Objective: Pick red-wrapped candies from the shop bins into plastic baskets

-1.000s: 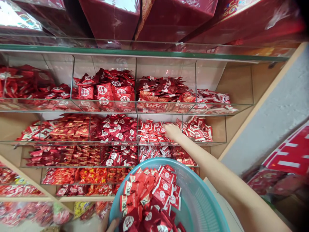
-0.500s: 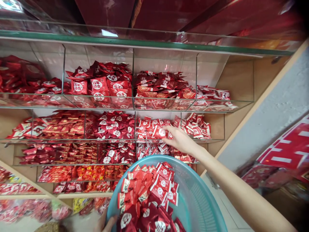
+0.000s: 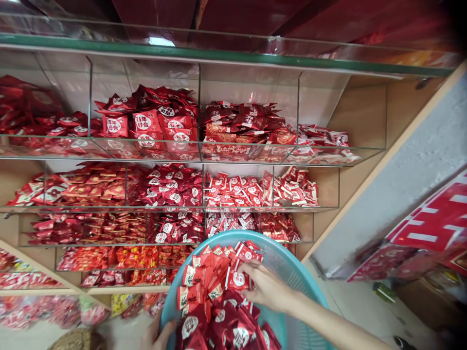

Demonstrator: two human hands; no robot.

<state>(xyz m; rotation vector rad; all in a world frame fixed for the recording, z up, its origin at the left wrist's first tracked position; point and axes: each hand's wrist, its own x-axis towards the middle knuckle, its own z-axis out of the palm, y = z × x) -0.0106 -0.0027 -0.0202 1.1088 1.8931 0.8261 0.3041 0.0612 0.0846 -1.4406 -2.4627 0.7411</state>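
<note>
A turquoise plastic basket (image 3: 312, 287) is full of small wrapped sweets at its left and middle. My left hand (image 3: 156, 335) grips the basket's left rim, thumb over the edge; part of it is cut off by the frame. Inside the basket, my right hand (image 3: 264, 286) has thumb and fingers around a red candy packet (image 3: 238, 278) with a round white mark. Beside it lie orange-red packets (image 3: 194, 275) with black characters. Dark red shiny packets (image 3: 222, 323) with white ovals are piled nearer to me.
Ahead stand tiered shelves with clear dividers (image 3: 200, 112), filled with red packets (image 3: 146, 121). A glass shelf edge (image 3: 226, 58) crosses above. Bagged sweets (image 3: 65, 313) sit below left, near a woven brown object (image 3: 76, 340). At right are a grey wall (image 3: 412, 160) and red-and-white packaging (image 3: 434, 214).
My right hand has moved down from the middle shelf into the basket with a red candy packet. My left hand still holds the rim. The view has shifted slightly.
</note>
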